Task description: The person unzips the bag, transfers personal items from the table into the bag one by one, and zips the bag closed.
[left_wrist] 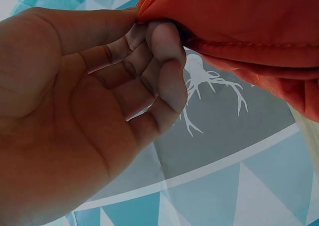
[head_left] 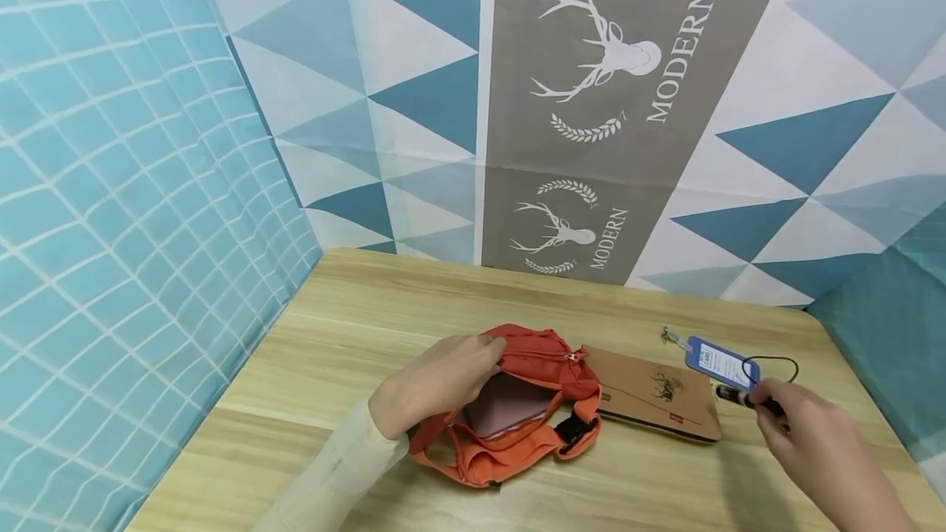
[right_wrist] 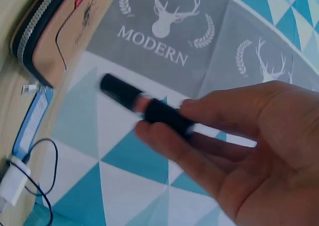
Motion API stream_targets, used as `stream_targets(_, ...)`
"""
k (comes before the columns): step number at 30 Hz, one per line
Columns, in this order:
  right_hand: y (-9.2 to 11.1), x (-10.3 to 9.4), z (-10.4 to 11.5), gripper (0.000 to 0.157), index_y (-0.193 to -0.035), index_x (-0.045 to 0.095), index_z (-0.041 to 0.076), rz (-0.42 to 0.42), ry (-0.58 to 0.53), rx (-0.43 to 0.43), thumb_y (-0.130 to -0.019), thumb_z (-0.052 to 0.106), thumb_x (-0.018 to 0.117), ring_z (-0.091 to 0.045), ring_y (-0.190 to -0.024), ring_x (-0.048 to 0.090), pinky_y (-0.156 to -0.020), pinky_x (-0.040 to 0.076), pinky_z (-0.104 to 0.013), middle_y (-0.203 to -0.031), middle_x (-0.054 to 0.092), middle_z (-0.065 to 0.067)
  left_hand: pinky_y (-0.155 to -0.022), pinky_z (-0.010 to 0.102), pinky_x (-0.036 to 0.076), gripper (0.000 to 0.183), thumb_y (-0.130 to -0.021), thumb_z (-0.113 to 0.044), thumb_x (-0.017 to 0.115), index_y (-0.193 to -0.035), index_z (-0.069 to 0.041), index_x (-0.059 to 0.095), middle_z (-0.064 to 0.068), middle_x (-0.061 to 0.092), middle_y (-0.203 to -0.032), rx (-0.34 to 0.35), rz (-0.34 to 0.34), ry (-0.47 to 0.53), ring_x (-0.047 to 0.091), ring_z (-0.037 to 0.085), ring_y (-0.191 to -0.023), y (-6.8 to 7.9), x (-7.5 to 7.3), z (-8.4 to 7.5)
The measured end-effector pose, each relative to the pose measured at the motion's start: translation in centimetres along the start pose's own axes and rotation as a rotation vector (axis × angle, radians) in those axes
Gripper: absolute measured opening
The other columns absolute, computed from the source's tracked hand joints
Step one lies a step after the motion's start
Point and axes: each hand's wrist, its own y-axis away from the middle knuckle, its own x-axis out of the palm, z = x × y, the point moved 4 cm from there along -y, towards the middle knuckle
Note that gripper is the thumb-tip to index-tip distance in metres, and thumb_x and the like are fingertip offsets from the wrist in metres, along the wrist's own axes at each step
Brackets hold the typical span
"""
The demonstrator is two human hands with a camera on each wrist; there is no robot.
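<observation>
A red-orange waist bag point(head_left: 543, 360) lies on the table with its main pocket unzipped and a pinkish flat surface point(head_left: 506, 405) showing inside. With thumb and fingertips, my left hand point(head_left: 439, 380) pinches the bag's opening edge; the left wrist view shows the orange zipper point(left_wrist: 152, 0) right at the thumb tip. Over the table's right side, my right hand point(head_left: 828, 442) holds a black lipstick tube point(right_wrist: 167, 116) with a pinkish middle band, between thumb and fingers. Its far end points toward a brown zippered wallet point(head_left: 636, 388), which lies against the bag's right side.
Behind the right hand lies a blue badge holder point(head_left: 720, 361) with a metal clip and a white card. Next to it are a thin black cord point(head_left: 794, 364) and a white plug-like piece point(right_wrist: 14, 183). A patterned cloth wall point(head_left: 414, 105) borders the table's back.
</observation>
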Motion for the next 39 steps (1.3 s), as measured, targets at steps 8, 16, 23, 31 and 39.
stream_targets(8,-0.4,-0.3,3.0,0.029,-0.091,0.059,0.008,-0.190,-0.062,-0.148,-0.067,-0.005,0.069,-0.025,-0.075,0.060,-0.055,0.047,-0.038,-0.087,0.062,-0.007,-0.050,0.017,0.038,0.007,-0.091,-0.019,0.052,-0.091,-0.013,0.052,-0.005,0.050,-0.071,-0.003,0.005,0.004,0.045,0.004,-0.056,0.0,-0.4,0.1)
stream_targets(16,-0.2,1.0,5.7,0.045,-0.111,0.056,0.013,-0.230,-0.137,-0.239,-0.071,-0.003,0.068,-0.014,-0.088,0.057,-0.071,0.040,-0.009,-0.103,0.059,0.001,-0.050,0.017,0.038,0.005,-0.091,-0.018,0.052,-0.090,-0.013,0.052,-0.005,0.050,-0.071,0.006,0.001,-0.003,0.046,0.004,-0.057,0.0,-0.4,0.0)
stream_targets(23,-0.5,2.1,7.9,0.046,-0.113,0.057,0.018,-0.190,-0.177,-0.300,-0.072,0.000,0.068,-0.009,-0.089,0.057,-0.071,0.041,-0.011,-0.105,0.058,0.007,-0.050,0.017,0.038,0.006,-0.090,-0.018,0.053,-0.091,-0.012,0.053,-0.005,0.051,-0.072,0.001,0.007,0.009,0.046,0.003,-0.057,0.2,-0.1,-0.1)
stream_targets(31,-0.9,3.7,10.5,0.047,-0.115,0.055,0.023,-0.146,-0.247,-0.352,-0.075,0.001,0.067,-0.008,-0.100,0.051,-0.075,0.043,-0.016,-0.113,0.053,0.007,-0.050,0.017,0.038,0.006,-0.091,-0.018,0.053,-0.092,-0.012,0.053,-0.005,0.051,-0.072,-0.010,0.012,0.008,0.045,0.003,-0.057,0.2,0.1,-0.1)
stream_targets(39,-1.5,5.2,12.8,0.042,-0.108,0.059,0.017,-0.124,-0.367,-0.437,-0.074,-0.007,0.064,-0.004,-0.084,0.053,-0.066,0.038,-0.006,-0.107,0.053,0.007,-0.049,0.018,0.037,0.006,-0.091,-0.018,0.052,-0.087,-0.013,0.051,-0.006,0.048,-0.068,-0.002,0.000,0.003,0.044,0.003,-0.055,0.2,0.1,0.0)
